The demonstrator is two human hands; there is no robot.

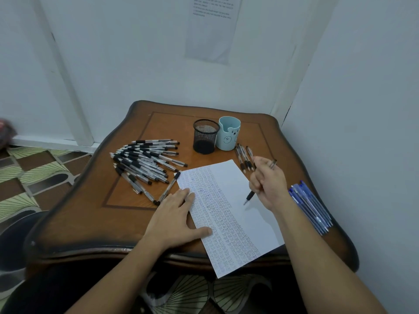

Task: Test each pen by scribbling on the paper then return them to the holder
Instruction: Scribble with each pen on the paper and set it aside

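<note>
A white sheet of paper (235, 177) covered in columns of blue scribbles lies on the wooden table (95, 214). My left hand (174, 219) lies flat on the sheet's left edge, fingers straight. My right hand (268, 184) grips a black pen (249, 197) with its tip just over the blank right part of the paper. Behind the paper stand a black mesh holder (205, 137) and a light blue bear cup (228, 133). The mesh holder looks empty.
A large pile of black-grip pens (145, 162) spreads over the table's left half. A few more black pens (243, 156) lie right of the cups. Several blue pens (310, 206) lie at the right edge. Walls close in behind and to the right.
</note>
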